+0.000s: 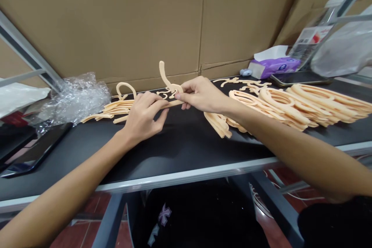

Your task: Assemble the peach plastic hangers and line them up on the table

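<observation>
Both hands hold a beige curved piece shaped like part of a clothes hanger [163, 74], its curved arm sticking up above the table. My right hand [202, 93] pinches it near its rounded middle between thumb and fingers. My left hand [145, 117] has its fingertips closed on the straight bar at its lower left; the fingers partly hide the bar. Just behind and left of my left hand lies a stack of similar beige pieces [120, 106], with a looped piece [126, 85] rising behind it. Small curly beige bits [162, 93] lie beyond the hands.
Stacked beige pieces with oval openings [279, 102] fill the right side, thin curly scraps [240, 81] behind them. A purple tissue pack [274, 66] and a phone [300, 78] stand farther back. Crumpled clear plastic [78, 97] and a dark tablet-like device [37, 151] are left. Cardboard [139, 19] walls the back.
</observation>
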